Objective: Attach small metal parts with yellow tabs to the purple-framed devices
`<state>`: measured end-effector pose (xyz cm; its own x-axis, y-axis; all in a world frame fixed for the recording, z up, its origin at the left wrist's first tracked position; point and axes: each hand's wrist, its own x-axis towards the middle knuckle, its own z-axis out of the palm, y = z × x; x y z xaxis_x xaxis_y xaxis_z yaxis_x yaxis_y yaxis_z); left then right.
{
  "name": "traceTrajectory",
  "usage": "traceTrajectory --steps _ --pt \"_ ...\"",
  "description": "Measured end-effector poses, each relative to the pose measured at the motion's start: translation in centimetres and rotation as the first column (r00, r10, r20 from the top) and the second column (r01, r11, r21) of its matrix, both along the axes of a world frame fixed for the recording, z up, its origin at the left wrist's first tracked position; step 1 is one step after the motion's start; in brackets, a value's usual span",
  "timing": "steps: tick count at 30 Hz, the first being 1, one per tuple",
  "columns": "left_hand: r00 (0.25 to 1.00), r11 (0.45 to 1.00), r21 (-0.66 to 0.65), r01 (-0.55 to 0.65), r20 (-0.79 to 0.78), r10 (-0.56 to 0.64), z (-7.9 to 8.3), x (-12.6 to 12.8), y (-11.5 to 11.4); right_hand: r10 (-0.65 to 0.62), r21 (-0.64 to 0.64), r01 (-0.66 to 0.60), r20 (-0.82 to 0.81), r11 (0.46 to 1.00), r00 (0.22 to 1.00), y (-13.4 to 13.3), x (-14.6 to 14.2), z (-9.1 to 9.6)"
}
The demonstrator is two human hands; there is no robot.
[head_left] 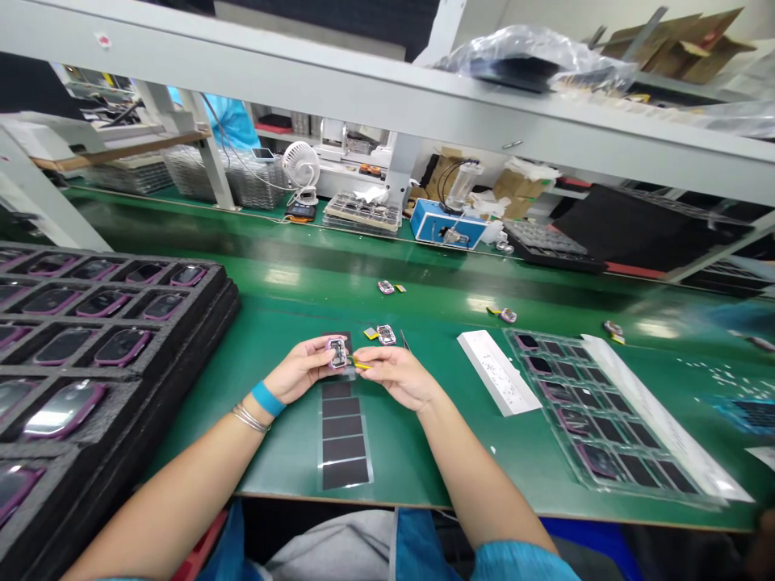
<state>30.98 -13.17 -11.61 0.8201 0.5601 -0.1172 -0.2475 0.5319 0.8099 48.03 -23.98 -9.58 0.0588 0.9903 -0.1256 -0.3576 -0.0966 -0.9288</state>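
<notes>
My left hand [304, 368] pinches a small smartwatch body [337, 353] with a pink-purple frame, its inner parts showing upward. From its right side a yellow-wrapped battery [362, 365] sticks out, gripped between the fingers of my right hand [396, 375]. Just beyond my hands lies a second opened watch body [386, 334] with its own yellow battery beside it. A thin pair of tweezers [405, 340] rests near my right knuckles. Below my hands, a strip of black rectangular stickers [345, 446] on clear backing runs toward the table's front edge.
At the left, stacked black foam trays [199, 303] hold several purple-framed watches. To the right are a white box [497, 373] and a clear plastic tray [599, 415] with dark screens. More opened watch bodies [508, 315] lie farther back. A fan [301, 166] and a blue machine [445, 224] stand behind.
</notes>
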Motion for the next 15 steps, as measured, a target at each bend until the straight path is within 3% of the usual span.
traceTrajectory --steps 6,11,15 --pt "0.984 0.987 -0.008 0.160 -0.078 -0.160 -0.3 0.0 -0.4 -0.260 0.213 0.206 0.271 0.955 0.927 0.2 -0.9 -0.4" --pt "0.974 0.982 -0.040 0.182 -0.127 -0.186 -0.3 0.3 -0.7 -0.225 0.217 0.153 0.360 0.964 0.905 0.2 -0.8 -0.9" --pt "0.965 0.985 -0.011 0.171 -0.201 -0.169 -0.2 0.5 -1.1 -0.343 0.356 0.145 0.591 0.923 0.730 0.1 -1.2 -1.1"
